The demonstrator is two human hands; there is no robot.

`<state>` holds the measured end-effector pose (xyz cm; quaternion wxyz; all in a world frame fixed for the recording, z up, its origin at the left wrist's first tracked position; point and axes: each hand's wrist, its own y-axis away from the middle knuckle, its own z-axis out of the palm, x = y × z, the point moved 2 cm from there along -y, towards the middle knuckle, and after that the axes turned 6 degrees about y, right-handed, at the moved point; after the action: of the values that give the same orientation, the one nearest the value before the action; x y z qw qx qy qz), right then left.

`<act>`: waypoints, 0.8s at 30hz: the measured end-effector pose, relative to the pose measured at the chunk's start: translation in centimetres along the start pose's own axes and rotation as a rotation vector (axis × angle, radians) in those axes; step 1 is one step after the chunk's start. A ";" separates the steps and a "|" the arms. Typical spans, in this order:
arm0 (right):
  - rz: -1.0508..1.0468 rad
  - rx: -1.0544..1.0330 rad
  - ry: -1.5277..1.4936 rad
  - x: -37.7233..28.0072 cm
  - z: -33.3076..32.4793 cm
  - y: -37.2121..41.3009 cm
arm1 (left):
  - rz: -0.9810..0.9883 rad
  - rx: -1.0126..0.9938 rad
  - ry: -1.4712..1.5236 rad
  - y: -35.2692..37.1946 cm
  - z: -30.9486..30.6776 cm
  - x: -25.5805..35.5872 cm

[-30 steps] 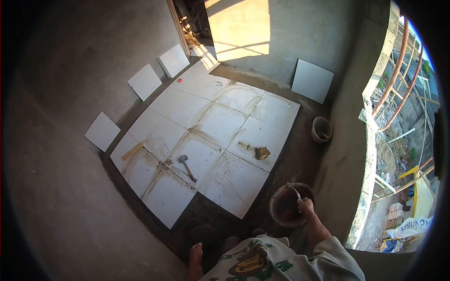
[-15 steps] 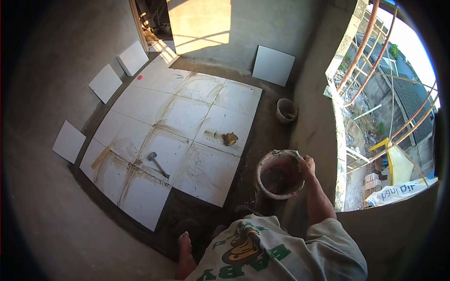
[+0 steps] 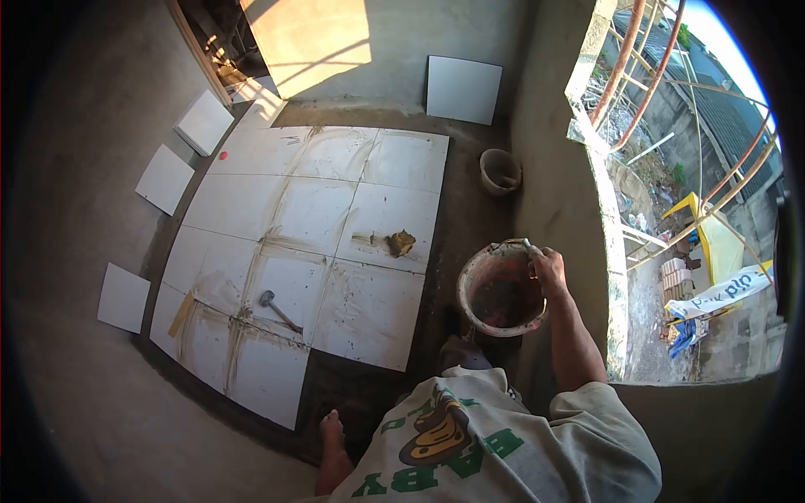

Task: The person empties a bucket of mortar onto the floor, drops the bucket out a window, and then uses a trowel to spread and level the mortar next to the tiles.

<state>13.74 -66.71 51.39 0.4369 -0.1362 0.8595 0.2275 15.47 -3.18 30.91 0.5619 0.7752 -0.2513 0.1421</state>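
My right hand (image 3: 548,270) is closed on the wire handle at the right side of a mortar-stained bucket (image 3: 471,312). The bucket hangs in front of me, its dark inside showing reddish patches. My left hand (image 3: 332,426) hangs low beside my body over the dark floor, partly in shadow; its fingers look loosely apart with nothing visible in them. Nearest to it is the edge of the white floor tiles (image 3: 369,314). On those tiles lie a hammer (image 3: 280,312), a lump of mortar (image 3: 401,243) and a wooden strip (image 3: 180,315).
A second bucket (image 3: 501,173) stands by the right wall. Loose tiles lean on the left wall, including a stack (image 3: 204,122), and one tile (image 3: 464,90) leans at the back. A small red object (image 3: 223,155) lies on the tiles. The window opening (image 3: 616,251) shows scaffold poles outside.
The view has shifted, and the floor and walls sit differently in it. My right hand still carries the bucket by its handle. More of my leg shows below the bucket.
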 end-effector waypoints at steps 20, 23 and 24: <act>0.096 -0.273 -0.178 -13.0 2.0 -24.9 | 0.573 -0.144 -0.329 -11.0 37.5 34.5; 0.053 -0.277 -0.239 -15.2 1.9 -28.9 | 0.686 -0.187 -0.400 -10.5 42.1 38.6; 0.031 -0.250 -0.294 -15.8 1.8 -30.3 | 0.694 -0.223 -0.452 -9.7 43.3 39.6</act>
<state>37.31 -91.29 55.09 0.5340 -0.1411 0.7535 0.3566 51.10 -50.71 28.84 0.4919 0.5908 -0.6279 0.1215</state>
